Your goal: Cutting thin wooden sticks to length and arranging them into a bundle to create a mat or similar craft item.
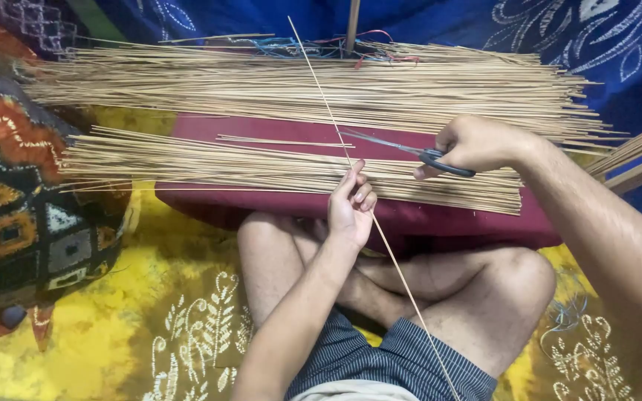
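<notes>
Left hand: left hand (351, 204) pinches 1 long thin pale bamboo stick (362, 197), held upright.
Right hand: right hand (477, 143) clenched round black-handled steel scissors (410, 151), blades at the stick.
Below: bundled sticks (261, 167) across the maroon cushion (455, 223).

The long thin stick (336, 122) is a pale, straight sliver running diagonally from the upper middle of the view down toward the lower right, crossing above both stick piles. It is pinched near mid-length. The scissors (410, 151) have grey blades and dark handles; the blades lie nearly horizontal, tips pointing left, meeting the stick.
</notes>
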